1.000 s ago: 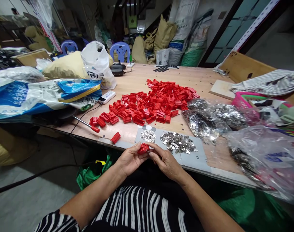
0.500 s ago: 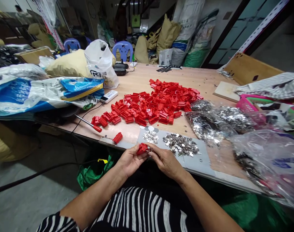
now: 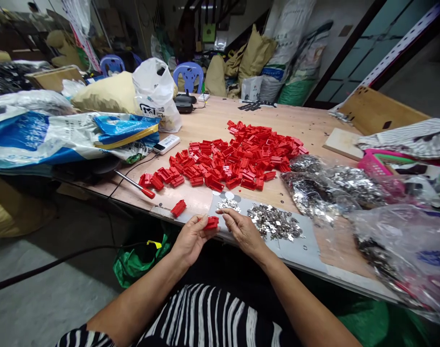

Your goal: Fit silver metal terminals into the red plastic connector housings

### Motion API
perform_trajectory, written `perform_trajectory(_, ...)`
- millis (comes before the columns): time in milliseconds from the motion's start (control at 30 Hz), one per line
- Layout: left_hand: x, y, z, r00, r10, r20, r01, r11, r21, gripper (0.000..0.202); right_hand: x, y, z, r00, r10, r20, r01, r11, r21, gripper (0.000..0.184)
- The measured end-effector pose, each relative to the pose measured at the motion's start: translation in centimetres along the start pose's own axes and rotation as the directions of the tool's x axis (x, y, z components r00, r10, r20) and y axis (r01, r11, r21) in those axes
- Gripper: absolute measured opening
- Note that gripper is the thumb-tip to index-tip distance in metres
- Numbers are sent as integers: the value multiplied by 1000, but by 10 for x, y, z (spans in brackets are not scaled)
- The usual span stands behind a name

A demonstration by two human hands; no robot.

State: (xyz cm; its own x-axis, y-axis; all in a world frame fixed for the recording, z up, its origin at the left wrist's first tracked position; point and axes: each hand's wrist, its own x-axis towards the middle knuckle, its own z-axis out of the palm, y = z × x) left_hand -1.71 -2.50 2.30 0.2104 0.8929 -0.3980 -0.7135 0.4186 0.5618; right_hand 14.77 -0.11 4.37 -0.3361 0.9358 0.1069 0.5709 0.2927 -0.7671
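Observation:
My left hand (image 3: 190, 239) is closed on a small red plastic housing (image 3: 211, 222), held just past the table's near edge. To its right, my right hand (image 3: 244, 233) has its index finger stretched out and the thumb a little apart from it; nothing shows between them. Its fingertips are nearest to a small pile of tiny silvery metal pieces (image 3: 228, 205). A larger pile of metal pieces (image 3: 275, 221) lies to the right on a grey sheet (image 3: 295, 248). One loose red housing (image 3: 178, 208) rests at the table edge, left of my hands.
A big heap of red housings (image 3: 237, 156) covers the table's middle. A screwdriver (image 3: 146, 192) lies left of it, near a white device (image 3: 166, 144). Clear bags of metal parts (image 3: 310, 193) crowd the right. Plastic sacks (image 3: 71, 135) fill the left.
My right hand has drawn away from the red housing, where a thin metal piece showed at its fingers, and moved toward the small pile. The housing has turned in my left hand.

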Motion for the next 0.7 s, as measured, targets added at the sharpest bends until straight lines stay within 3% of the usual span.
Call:
perform_trajectory(133,2,8,-6,986,124,-107,-106,981,164,29,25,8,-2,999,7,-52,-21,960,-278,27)
perform_trajectory(333,0,10,-10,964,240,-111,-210,950,230,39,58,14,-3,994,105,-29,-99,764,-638,40)
perform_trajectory(500,-2,5,-12,928,364,-77,-315,880,356,54,74,19,0,992,124,-4,-95,741,-665,33)
perform_trajectory(700,8,6,-21,905,425,11,-382,802,459,48,67,15,-10,996,86,-17,-78,785,-614,34)
